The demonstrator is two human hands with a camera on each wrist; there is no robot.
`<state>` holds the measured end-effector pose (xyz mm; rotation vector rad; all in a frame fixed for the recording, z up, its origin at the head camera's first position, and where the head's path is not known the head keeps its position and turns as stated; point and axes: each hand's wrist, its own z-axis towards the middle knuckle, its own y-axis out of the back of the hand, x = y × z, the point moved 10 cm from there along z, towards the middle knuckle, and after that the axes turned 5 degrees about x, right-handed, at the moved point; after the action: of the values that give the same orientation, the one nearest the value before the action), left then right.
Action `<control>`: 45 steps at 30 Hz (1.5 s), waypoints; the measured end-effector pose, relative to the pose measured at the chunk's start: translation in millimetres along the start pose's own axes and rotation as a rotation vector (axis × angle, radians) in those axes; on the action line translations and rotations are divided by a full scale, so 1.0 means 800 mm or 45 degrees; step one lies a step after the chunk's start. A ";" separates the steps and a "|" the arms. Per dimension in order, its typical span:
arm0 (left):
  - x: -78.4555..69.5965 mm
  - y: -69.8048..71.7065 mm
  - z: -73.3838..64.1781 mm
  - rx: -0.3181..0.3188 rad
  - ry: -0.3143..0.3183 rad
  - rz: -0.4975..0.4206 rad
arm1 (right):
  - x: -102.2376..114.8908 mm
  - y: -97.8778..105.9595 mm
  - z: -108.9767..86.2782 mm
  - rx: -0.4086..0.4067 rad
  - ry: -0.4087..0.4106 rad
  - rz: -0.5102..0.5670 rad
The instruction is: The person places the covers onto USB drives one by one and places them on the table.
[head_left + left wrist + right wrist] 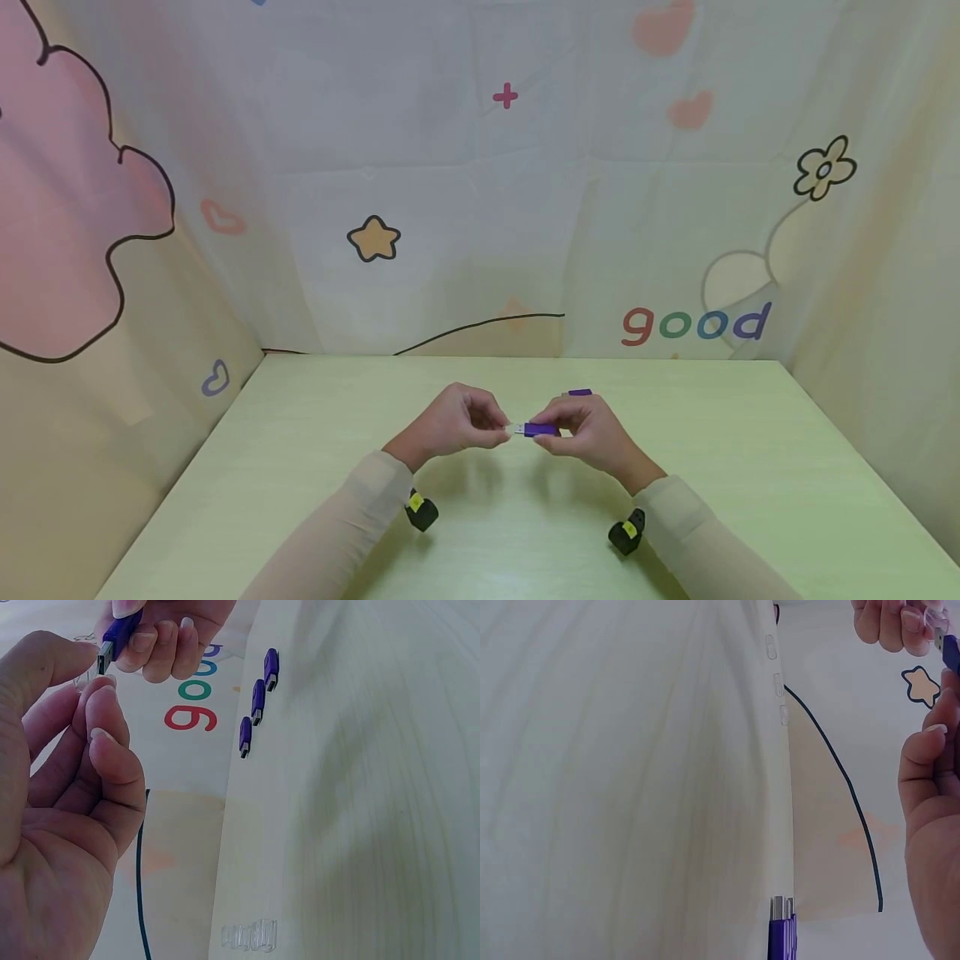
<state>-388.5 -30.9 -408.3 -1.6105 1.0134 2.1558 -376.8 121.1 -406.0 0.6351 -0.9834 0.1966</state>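
My right hand [588, 427] pinches a purple USB flash drive [542, 430] by its body, with the metal plug pointing left. Facing it, my left hand [465, 421] pinches a small clear plastic cap [83, 679] between thumb and fingers. The cap is at the tip of the plug; whether the two touch I cannot tell. In the left wrist view the drive [122, 631] slants down toward the left fingertips, its plug bare. The right wrist view catches the cap [933, 620] and the drive [951, 652] only at its upper right edge.
Three more purple USB drives [258, 702] lie in a row on the pale table [495, 533], behind the right hand. Several clear caps [253, 936] lie farther left near the table's back edge. A printed curtain [465, 183] stands behind and along both sides.
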 end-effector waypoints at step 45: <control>-0.004 -0.006 0.004 0.037 0.008 0.057 | 0.010 -0.006 0.005 0.062 0.050 0.012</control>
<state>-386.9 -24.5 -406.4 -1.5972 1.0871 2.1557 -373.3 113.7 -399.4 0.6691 -0.9461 0.2410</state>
